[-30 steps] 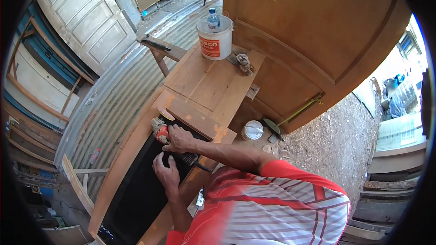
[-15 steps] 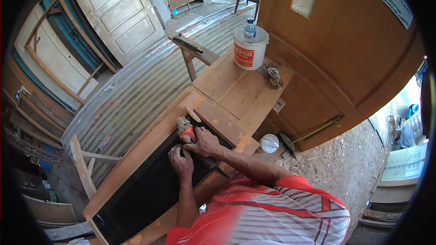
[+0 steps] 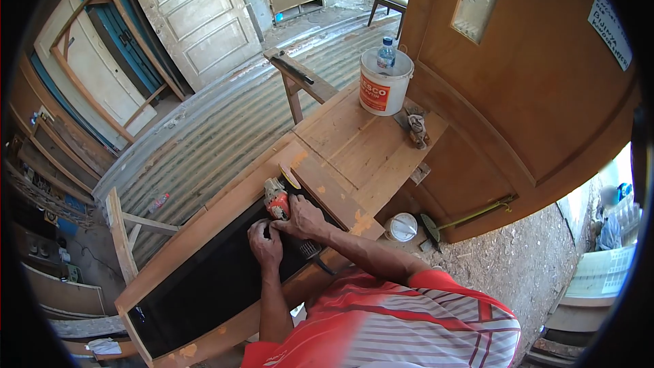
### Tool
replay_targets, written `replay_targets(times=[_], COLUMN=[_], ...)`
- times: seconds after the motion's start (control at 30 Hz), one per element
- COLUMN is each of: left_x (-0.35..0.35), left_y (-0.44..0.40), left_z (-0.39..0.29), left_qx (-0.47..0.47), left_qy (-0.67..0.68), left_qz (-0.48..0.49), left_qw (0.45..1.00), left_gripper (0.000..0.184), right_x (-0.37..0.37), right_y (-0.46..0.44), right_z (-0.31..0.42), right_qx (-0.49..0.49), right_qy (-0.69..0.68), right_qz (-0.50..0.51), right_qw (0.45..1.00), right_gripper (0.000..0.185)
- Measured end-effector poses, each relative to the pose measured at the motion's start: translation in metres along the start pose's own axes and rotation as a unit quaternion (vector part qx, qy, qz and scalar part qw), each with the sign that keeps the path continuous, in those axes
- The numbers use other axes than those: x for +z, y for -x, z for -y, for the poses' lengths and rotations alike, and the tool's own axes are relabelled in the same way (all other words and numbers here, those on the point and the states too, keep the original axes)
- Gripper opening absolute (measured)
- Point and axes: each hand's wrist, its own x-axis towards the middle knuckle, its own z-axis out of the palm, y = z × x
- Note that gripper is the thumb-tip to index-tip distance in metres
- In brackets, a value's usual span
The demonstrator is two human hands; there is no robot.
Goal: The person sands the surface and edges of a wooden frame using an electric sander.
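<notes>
An orange and grey angle grinder [image 3: 277, 203] with a yellow-edged sanding disc [image 3: 290, 177] is over the wooden door frame [image 3: 235, 199] that surrounds a black panel [image 3: 211, 286]. My right hand [image 3: 306, 218] wraps over the grinder's body from the right. Just to the left, my left hand [image 3: 266, 242] is curled at the tool's side, seemingly around its side handle, which the fingers mostly hide. The disc stands tilted near the frame's corner; whether it touches the wood I cannot tell. The grinder's dark rear end [image 3: 310, 250] shows below my right wrist.
A white bucket [image 3: 371, 99] with a water bottle [image 3: 386, 54] in it and a crumpled rag [image 3: 417, 129] sit on the board beyond. A large brown door [image 3: 504, 116] leans at right. Below it are a small white tub [image 3: 402, 227] and corrugated sheeting [image 3: 225, 143] lies at left.
The head view has shifted a little, so the bucket and brown door appear lower and farther right. Both hands stay on the grinder near the same corner.
</notes>
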Motion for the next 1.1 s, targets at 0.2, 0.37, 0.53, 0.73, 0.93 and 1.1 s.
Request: replay_targets(times=[0.2,0.37,0.53,0.73,0.93,1.1], left_x=[0.003,0.014,0.016,0.015,0.016,0.014], left_y=[-0.004,0.002,0.000,-0.002,-0.004,-0.006], left_z=[0.005,0.004,0.005,0.002,0.001,-0.004], left_qx=[-0.072,-0.074,-0.035,-0.053,-0.063,-0.066], left_qy=[0.019,-0.050,-0.053,-0.040,-0.044,-0.039], left_qz=[-0.019,-0.077,-0.072,-0.064,-0.064,-0.070], left_qw=[0.997,0.993,0.995,0.996,0.995,0.995], left_gripper=[0.016,0.023,0.027,0.028,0.029,0.027], right_x=[-0.005,-0.006,-0.008,-0.005,-0.002,-0.006], right_y=[-0.001,-0.002,-0.002,-0.002,-0.005,-0.006], right_z=[-0.002,-0.002,-0.001,-0.002,-0.003,0.002], right_qx=[-0.022,-0.029,-0.026,-0.024,-0.023,-0.005], right_qy=[0.003,-0.004,-0.006,-0.006,-0.005,0.009], right_qz=[0.007,0.008,0.022,0.012,0.013,0.030], right_qw=[1.000,1.000,0.999,1.000,1.000,1.000], right_gripper=[0.095,0.095,0.096,0.094,0.093,0.096])
